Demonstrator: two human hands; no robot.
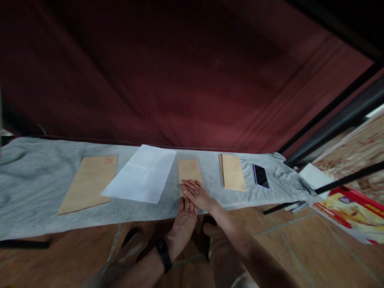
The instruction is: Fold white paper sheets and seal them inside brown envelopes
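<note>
My right hand [198,194] lies flat, fingers spread, on the near end of a small brown envelope [188,170] at the middle of the grey cloth [36,188]. My left hand [183,220], with a black band on its wrist, rests just below it at the cloth's front edge, its fingertips touching the right hand. Left of the envelope lies a creased white sheet of paper [143,175]. Further left is a large brown envelope [90,182]. To the right sits a small stack of brown envelopes [232,172].
A dark phone [261,176] lies on the cloth at the right. A red curtain [180,80] hangs behind. Black poles [330,120] and a colourful printed box [354,212] stand at the right. Tiled floor [288,248] and my knees are below.
</note>
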